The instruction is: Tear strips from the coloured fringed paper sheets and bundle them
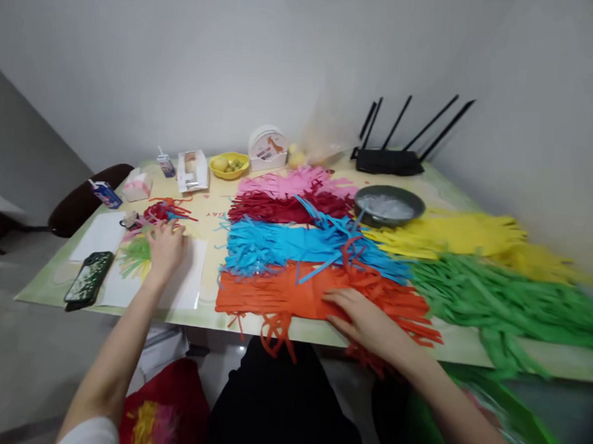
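My right hand (364,318) lies flat with fingers stretched out on the orange fringed paper (283,294) near the table's front edge. My left hand (166,247) rests palm down, fingers spread, on a white sheet (183,289) beside a green and yellow fringe piece (136,259). Just past its fingertips lies a red fringe bundle (165,210). Blue fringed paper (280,244), dark red fringed paper (287,208) and pink fringed paper (298,182) lie in rows behind the orange one. Neither hand holds anything.
Yellow fringed paper (469,238) and green fringed paper (501,302) cover the table's right side. A dark bowl (389,206) of white stuff, a black router (389,160), a yellow bowl (228,165), small boxes and cartons stand at the back. A phone (89,277) lies at the left edge.
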A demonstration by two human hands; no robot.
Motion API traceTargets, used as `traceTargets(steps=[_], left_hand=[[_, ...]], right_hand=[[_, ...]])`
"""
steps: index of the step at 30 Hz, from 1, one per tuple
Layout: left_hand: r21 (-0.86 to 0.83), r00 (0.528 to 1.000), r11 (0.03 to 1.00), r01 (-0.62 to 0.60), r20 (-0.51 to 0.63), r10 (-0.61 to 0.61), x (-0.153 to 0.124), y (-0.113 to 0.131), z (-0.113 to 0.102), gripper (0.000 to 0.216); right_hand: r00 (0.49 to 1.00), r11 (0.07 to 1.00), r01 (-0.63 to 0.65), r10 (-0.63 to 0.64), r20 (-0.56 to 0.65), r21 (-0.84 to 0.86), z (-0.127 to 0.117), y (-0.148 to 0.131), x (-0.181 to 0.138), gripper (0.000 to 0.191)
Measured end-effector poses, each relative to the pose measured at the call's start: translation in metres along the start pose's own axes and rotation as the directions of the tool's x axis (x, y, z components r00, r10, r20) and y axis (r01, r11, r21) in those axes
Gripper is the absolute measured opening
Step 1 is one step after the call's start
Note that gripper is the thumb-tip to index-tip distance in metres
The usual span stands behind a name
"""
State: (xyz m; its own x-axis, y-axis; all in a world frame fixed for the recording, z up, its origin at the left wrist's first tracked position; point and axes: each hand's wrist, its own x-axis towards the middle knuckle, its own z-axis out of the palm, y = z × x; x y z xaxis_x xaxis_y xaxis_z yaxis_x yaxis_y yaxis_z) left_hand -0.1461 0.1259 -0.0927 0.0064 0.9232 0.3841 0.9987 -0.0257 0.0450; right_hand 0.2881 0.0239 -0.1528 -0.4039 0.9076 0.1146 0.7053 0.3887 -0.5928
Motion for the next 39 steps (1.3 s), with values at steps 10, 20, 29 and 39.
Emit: traceTargets(steps=[10,20,29,39], left_hand=[[-0.606,0.643,0.693,-0.391,0.359,0.677,-0.082,0.236,0.021,0.036],[-0.618,0.701,0.742,-0.261,0.407,0.586,-0.076,0.233,0.029,0.019],[-0.689,0.728,0.691,-0.216,0.358,0.584,-0.077,0.229,0.037,0.018],[-0.674,0.784,0.725,-0.141,0.371,0.497,-0.079,0.231,0.04,0.015]], right_hand=[[0.993,0.995,-0.013,0.025,0.12,-0.095,-0.006,0.008,0.0,0.013],[0.996,0.998,-0.039,0.043,0.081,-0.047,-0.006,0.018,0.001,0.011],[0.995,0.997,-0.06,0.064,0.078,-0.053,-0.009,0.015,0.001,0.012],[0.992,0.995,-0.092,0.095,0.077,-0.04,-0.018,0.006,0.001,0.012]])
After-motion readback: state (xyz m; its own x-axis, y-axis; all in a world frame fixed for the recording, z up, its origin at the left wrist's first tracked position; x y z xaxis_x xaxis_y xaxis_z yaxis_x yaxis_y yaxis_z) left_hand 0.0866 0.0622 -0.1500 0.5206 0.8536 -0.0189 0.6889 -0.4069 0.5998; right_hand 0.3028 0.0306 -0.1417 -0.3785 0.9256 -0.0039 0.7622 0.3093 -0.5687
